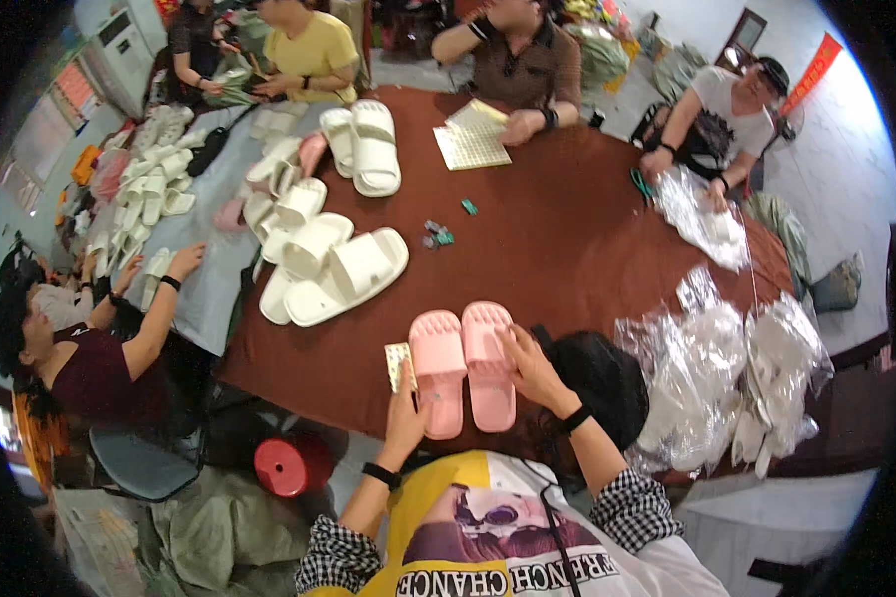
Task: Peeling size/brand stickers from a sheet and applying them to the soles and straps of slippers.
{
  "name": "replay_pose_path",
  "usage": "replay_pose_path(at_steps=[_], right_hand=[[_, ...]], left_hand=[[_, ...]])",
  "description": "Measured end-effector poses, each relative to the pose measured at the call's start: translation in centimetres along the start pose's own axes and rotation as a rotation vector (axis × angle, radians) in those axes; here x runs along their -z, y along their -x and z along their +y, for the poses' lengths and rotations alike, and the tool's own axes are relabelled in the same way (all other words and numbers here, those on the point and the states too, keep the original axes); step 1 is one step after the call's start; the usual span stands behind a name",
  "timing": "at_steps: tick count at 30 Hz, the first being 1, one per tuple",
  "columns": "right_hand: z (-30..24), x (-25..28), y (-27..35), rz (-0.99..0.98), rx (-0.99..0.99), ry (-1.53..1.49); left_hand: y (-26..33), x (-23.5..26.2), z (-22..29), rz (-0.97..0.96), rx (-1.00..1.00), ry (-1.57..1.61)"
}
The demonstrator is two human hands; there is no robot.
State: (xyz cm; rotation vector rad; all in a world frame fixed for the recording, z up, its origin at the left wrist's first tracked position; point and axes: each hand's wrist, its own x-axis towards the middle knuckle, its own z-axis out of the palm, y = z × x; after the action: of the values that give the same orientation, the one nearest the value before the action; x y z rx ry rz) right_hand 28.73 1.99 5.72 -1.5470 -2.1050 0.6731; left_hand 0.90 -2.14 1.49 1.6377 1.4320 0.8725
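Two pink slippers lie side by side at the near edge of the table, toes pointing away from me: a left pink slipper and a right pink slipper. My left hand is closed on a small pale sticker sheet with gold dots, its thumb side against the left slipper. My right hand grips the outer side of the right slipper, fingers over its strap. Beyond them, to the left, white slippers are piled in a loose row.
The brown-covered table also bears small green bits. A black bundle and plastic-bagged white slippers sit at right. Co-workers surround the tables; one across holds sticker sheets. A red stool stands lower left.
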Motion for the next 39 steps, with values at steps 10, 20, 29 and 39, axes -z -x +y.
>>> replay_pose_path(at_steps=[10,20,29,39], right_hand=[[-5.1,-0.9,6.7,0.126,-0.084,-0.031],[-5.4,-2.6,8.1,0.005,0.028,0.175],[-7.2,-1.5,7.7,-0.03,0.0,0.102],[-11.7,0.7,3.6,-0.012,-0.233,-0.747]], left_hand=[[3.8,1.8,2.4,0.0,0.085,-0.05],[4.3,2.2,2.7,0.071,0.106,0.204],[4.5,3.4,5.8,-0.033,0.19,0.424],[4.9,3.6,8.2,-0.25,0.132,0.499]])
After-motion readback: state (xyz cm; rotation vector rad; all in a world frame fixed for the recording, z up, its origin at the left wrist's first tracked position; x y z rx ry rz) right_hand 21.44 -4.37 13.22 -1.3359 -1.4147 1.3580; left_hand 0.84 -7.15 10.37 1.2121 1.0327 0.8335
